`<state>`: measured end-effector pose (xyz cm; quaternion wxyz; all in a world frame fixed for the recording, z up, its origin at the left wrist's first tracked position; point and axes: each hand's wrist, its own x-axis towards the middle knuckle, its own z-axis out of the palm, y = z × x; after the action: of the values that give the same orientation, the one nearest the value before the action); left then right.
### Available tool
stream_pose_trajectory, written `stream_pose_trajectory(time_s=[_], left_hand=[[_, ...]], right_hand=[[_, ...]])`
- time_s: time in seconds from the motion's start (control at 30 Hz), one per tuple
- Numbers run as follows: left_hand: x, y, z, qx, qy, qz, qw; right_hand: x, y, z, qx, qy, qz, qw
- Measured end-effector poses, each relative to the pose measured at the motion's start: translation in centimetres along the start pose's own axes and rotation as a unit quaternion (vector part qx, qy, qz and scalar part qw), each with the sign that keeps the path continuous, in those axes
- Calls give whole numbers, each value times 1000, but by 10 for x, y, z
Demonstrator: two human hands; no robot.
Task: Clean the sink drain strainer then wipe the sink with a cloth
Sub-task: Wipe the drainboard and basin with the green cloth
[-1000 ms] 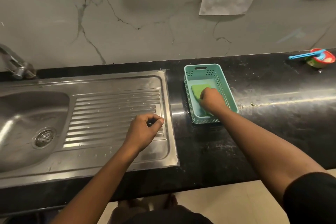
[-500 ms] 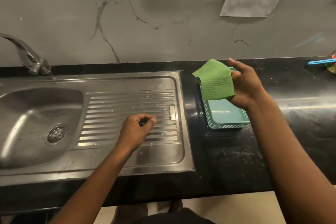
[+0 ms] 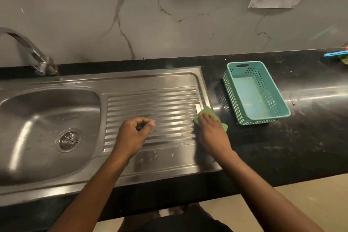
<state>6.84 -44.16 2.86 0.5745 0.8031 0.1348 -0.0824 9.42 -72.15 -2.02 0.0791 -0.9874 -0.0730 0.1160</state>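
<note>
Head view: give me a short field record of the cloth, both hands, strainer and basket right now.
right hand: fingers straight, pressing the cloth
cloth: green, at the right edge of the drainboard, under the right hand
left hand: over the drainboard ribs, fingers curled; grip contents unclear
strainer: seated in the sink drain, no hand on it
basket: on the counter, right of the sink

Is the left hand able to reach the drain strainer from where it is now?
Probably yes. The left hand is over the drainboard, the drain strainer lies uncovered in the basin to its left, and nothing stands between them.
</note>
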Motion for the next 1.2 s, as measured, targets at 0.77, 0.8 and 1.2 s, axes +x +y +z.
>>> stream_pose_trajectory(time_s=[0.77, 0.8, 1.2], left_hand=[[12, -40, -84, -15, -29, 10, 999], [9, -39, -84, -10, -28, 11, 1000], [-27, -50, -63, -18, -8, 16, 1000]], right_hand=[[-27, -270, 89, 143, -86, -128, 978], [-29, -281, 88, 133, -92, -168, 972], [-60, -77, 49, 82, -10, -51, 995]])
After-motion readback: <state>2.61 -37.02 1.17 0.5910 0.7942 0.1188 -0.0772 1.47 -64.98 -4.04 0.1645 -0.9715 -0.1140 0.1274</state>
